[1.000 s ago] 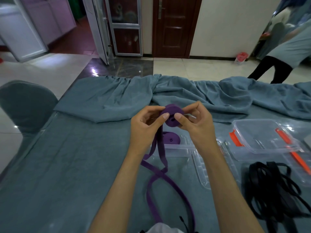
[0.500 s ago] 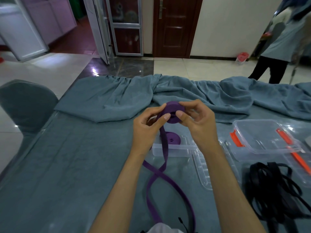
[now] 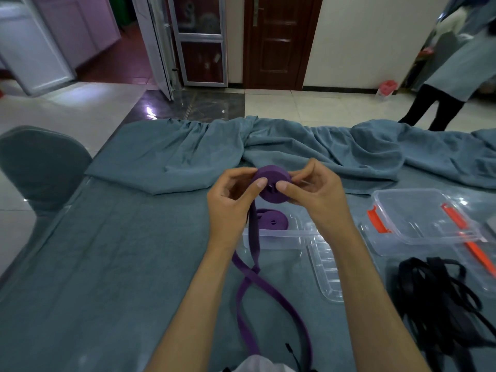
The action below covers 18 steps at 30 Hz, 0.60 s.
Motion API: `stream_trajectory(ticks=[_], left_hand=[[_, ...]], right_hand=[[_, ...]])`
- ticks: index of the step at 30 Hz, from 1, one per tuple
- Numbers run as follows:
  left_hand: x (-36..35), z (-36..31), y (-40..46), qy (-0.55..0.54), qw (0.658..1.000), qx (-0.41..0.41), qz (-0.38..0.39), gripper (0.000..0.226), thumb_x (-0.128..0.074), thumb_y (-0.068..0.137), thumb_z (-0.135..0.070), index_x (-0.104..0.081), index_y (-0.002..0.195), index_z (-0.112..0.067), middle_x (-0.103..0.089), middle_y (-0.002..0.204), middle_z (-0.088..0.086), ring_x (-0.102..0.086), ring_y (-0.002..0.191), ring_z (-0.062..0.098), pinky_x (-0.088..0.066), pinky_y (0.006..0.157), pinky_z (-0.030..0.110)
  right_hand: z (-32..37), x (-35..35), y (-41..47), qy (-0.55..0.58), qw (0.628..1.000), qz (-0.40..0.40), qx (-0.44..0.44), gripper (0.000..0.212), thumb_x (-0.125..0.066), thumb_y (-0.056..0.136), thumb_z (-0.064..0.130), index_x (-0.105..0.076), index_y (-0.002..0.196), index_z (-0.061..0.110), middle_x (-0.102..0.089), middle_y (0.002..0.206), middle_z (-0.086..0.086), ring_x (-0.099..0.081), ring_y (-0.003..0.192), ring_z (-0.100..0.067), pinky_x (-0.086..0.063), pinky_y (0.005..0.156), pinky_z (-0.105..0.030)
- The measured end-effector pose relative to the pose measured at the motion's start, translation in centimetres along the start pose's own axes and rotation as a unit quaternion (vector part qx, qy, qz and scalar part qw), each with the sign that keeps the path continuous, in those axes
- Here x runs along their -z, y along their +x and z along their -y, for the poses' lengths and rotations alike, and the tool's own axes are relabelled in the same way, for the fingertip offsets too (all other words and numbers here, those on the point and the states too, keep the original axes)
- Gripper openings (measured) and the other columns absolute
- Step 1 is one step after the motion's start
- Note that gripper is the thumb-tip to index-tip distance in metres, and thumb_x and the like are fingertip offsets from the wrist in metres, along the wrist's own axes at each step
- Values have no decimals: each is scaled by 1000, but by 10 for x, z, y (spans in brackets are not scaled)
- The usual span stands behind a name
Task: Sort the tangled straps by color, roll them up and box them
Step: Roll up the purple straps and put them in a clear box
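Table point(image 3: 102, 264) — covered in a blue-grey cloth, with a bunched fold of the same cloth point(image 3: 308, 146) across the 12 o'clock edge.

Chair point(image 3: 40, 165), grey-covered, at 9 o'clock beside the table.

Black straps point(image 3: 440, 296) — a loose tangled heap at 4 o'clock, lying on the cloth.

Clear lidded box point(image 3: 418, 213) with orange latches at 3 o'clock, just above the black heap.

Open clear box point(image 3: 279, 237) at centre, below my hands; one rolled purple strap point(image 3: 271, 221) lies inside it. Its lid point(image 3: 326, 272) rests against its right side.

Purple strap tail point(image 3: 252, 285) — it hangs from my hands and loops over the cloth toward 6 o'clock.

My left hand point(image 3: 230, 200) and my right hand point(image 3: 314, 191) — both raised over the open box, fingertips pinching the purple roll point(image 3: 272, 183) between them, thumbs pressed on its near face.
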<state>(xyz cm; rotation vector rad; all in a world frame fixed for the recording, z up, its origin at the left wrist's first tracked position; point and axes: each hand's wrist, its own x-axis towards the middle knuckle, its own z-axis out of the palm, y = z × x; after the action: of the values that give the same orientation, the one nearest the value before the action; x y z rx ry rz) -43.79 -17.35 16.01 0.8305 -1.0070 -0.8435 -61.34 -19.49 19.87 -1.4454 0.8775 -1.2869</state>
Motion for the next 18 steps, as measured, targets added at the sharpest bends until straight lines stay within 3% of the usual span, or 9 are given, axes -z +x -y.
stream_trajectory(ticks=[2, 4, 7, 11, 15, 18], left_hand=[[0, 1, -2, -8, 1000, 8, -11, 18, -86, 88, -16, -79, 100, -27, -80, 98, 2, -77, 92, 13, -57, 82, 19], [1, 0, -2, -25, 999, 29, 24, 27, -82, 90, -8, -80, 109, -28, -81, 108, 2, -77, 102, 15, -57, 88, 20], [2, -3, -1, -30, 996, 26, 74, 37, -80, 92, -6, -78, 122, -28, -79, 120, 3, -74, 115, 19, -56, 96, 22], [2, -8, 2, 1, 1000, 2, 18, 25, -87, 86, -21, -79, 108, -31, -80, 108, 3, -77, 102, 22, -59, 86, 23], [0, -5, 1, -11, 1000, 13, 26, 24, -84, 88, -17, -78, 105, -32, -79, 110, 3, -76, 104, 19, -58, 87, 24], [1, -4, 1, -4, 998, 3, 69, 31, -82, 91, -15, -78, 120, -27, -78, 119, 5, -75, 112, 21, -58, 94, 23]], right_hand=[[-1, 1, -1, -22, 1000, 5, 5, 24, -87, 86, 12, -69, 100, 19, -79, 103, -11, -79, 94, -28, -65, 76, -37], [-5, -1, -2, 0, 1000, -16, 20, 23, -85, 88, 13, -73, 105, 22, -80, 106, -8, -78, 99, -26, -66, 80, -40], [-12, -5, -5, 83, 996, -44, 10, 20, -85, 86, 17, -70, 100, 15, -79, 108, -12, -76, 105, -31, -64, 88, -48], [-17, -4, -9, 83, 996, -31, -19, 30, -90, 83, 20, -63, 96, 13, -78, 104, -14, -76, 97, -31, -63, 88, -53], [-16, -1, -9, 75, 997, -31, -17, 46, -86, 88, 20, -68, 130, 29, -77, 107, -8, -77, 103, -31, -65, 83, -53], [-18, -3, -10, 94, 995, -29, -15, 34, -86, 86, 22, -72, 117, 21, -76, 117, -13, -73, 112, -35, -59, 90, -68]])
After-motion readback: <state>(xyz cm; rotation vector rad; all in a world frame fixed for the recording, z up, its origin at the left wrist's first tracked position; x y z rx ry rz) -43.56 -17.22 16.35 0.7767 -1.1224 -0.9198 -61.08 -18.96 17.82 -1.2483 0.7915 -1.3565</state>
